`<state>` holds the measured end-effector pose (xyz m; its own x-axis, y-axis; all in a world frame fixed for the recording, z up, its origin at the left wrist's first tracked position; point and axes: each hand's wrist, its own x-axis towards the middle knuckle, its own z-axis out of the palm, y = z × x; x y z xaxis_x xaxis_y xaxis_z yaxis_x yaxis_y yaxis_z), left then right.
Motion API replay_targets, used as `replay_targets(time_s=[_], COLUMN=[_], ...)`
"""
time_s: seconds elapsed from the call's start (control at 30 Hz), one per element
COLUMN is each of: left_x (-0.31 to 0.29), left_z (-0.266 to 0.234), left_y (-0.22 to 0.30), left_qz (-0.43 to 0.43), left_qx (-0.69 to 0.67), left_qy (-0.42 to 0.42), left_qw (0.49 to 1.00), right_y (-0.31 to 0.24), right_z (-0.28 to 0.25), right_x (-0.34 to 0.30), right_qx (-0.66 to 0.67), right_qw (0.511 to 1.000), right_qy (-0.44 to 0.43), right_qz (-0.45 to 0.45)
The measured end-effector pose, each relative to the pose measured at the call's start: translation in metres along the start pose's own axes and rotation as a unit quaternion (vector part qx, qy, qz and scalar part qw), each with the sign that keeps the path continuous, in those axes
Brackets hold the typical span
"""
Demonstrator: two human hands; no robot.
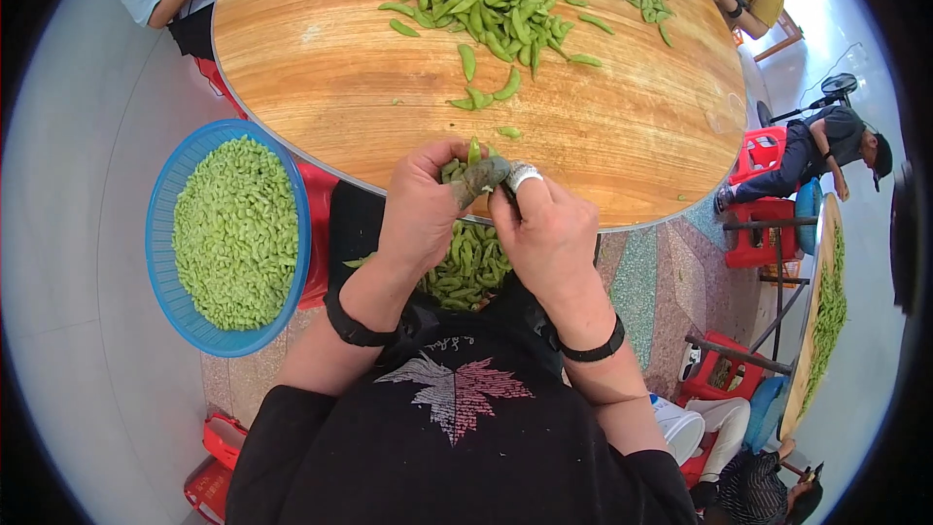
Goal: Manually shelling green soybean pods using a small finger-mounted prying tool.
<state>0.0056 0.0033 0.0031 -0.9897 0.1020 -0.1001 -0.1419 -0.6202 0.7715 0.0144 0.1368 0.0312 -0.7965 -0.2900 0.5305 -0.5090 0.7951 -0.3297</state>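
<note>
At the near edge of the round wooden table (330,87), my left hand (423,209) is closed on green soybean pods, one pod (474,150) sticking up between its fingers. Its covered fingertip is stained grey-green. My right hand (552,243) is closed in a pinch against the left fingertips; a white wrap (523,175) circles one finger. What lies inside that pinch is hidden. Below both hands, a pile of pods (468,267) rests in my lap. On the tabletop ahead lies a larger heap of pods (486,5), with a few loose pods (476,99) nearer me.
A blue plastic basket (158,224) full of shelled green beans (238,238) stands at my left beside a red stool (317,224). Two people sit across the table. Farther right are another table (805,369) with pods, red stools, a white bucket (680,428) and seated people.
</note>
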Motion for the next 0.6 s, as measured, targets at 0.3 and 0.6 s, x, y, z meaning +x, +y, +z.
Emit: replay_targets(time_s=[0.3, 0.6], left_x=[-0.005, -0.006], left_z=[-0.017, -0.016], left_y=[-0.004, 0.022], left_qz=[0.012, -0.070], left_qx=[0.169, -0.001], left_qy=[0.002, -0.017], left_qw=[0.986, 0.997], right_y=[-0.006, 0.015], right_z=[0.007, -0.002], right_x=[-0.019, -0.004], right_qx=[0.038, 0.398], right_qw=[0.999, 0.881], right_qy=[-0.032, -0.121], right_qz=[0.000, 0.225])
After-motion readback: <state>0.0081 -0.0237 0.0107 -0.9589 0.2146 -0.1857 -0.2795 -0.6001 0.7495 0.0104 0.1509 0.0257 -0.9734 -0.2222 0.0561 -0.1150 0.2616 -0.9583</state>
